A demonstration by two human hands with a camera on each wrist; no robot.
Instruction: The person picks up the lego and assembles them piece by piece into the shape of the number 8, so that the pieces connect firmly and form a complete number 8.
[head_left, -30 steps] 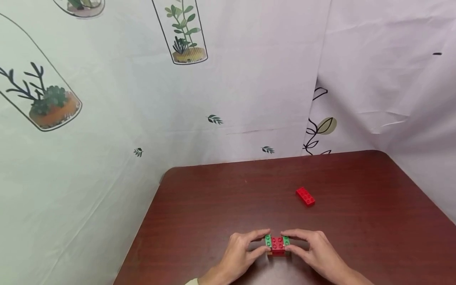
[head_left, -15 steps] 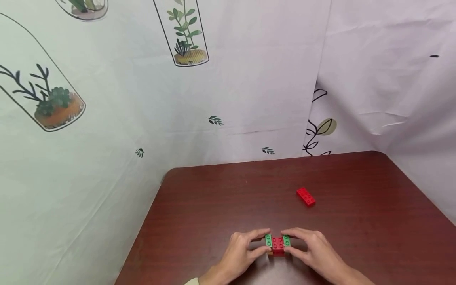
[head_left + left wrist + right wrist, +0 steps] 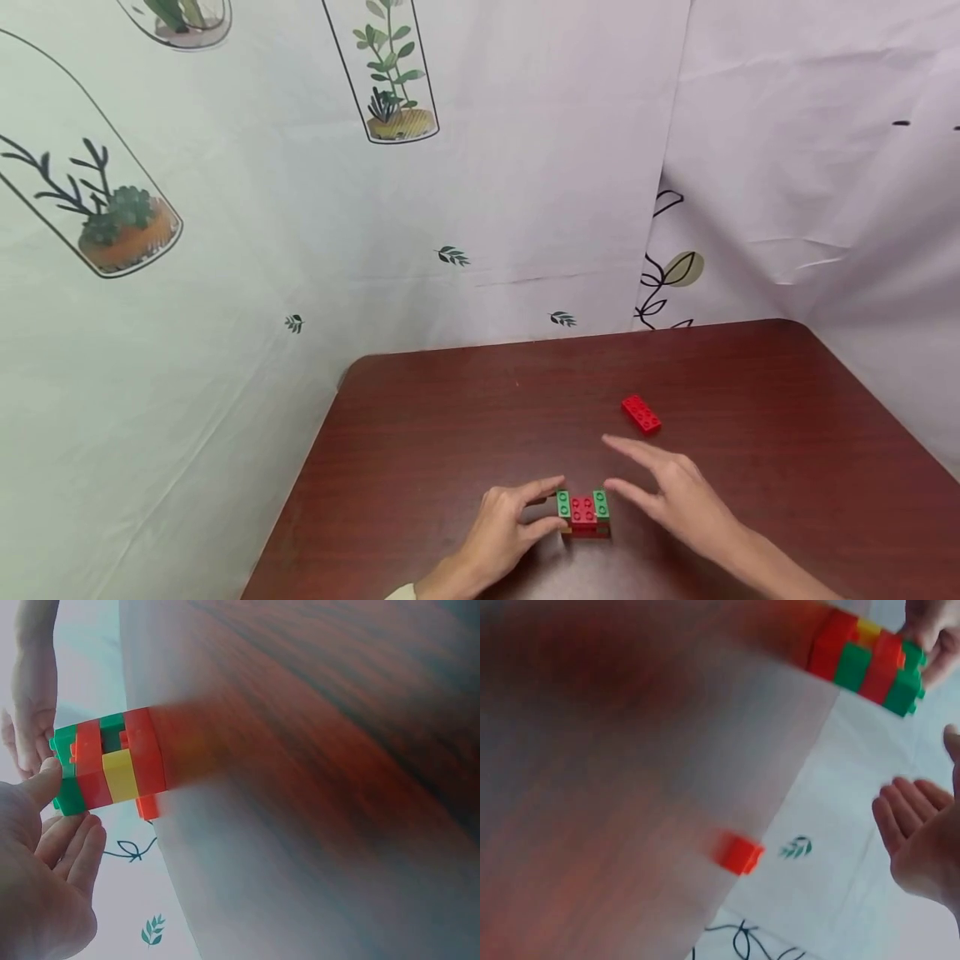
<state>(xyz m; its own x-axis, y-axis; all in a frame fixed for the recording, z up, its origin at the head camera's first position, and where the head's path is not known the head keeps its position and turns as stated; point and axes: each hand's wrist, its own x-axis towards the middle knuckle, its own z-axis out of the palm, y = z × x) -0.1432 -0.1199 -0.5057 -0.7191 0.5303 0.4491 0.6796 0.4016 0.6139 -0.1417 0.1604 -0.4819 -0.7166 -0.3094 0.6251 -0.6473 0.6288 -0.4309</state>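
A block stack (image 3: 585, 512) stands on the table, with two green bricks at the ends of its top and red studs between them. My left hand (image 3: 495, 533) pinches the left green brick (image 3: 563, 503) between thumb and fingers. In the left wrist view, a yellow brick (image 3: 120, 776) and a green one sit between red layers lower down. Apart from the stack, my right hand (image 3: 686, 504) hovers to its right with fingers extended, holding nothing. Beyond that hand lies a loose red brick (image 3: 641, 414), studs up.
The dark reddish-brown table (image 3: 450, 417) has rounded far corners. Behind it and along its sides hang pale cloth sheets (image 3: 525, 167) printed with plants and leaves.
My right hand has let go of the stack's right green brick and moved up and to the right, its fingers spreading. My left hand keeps its pinch on the stack.
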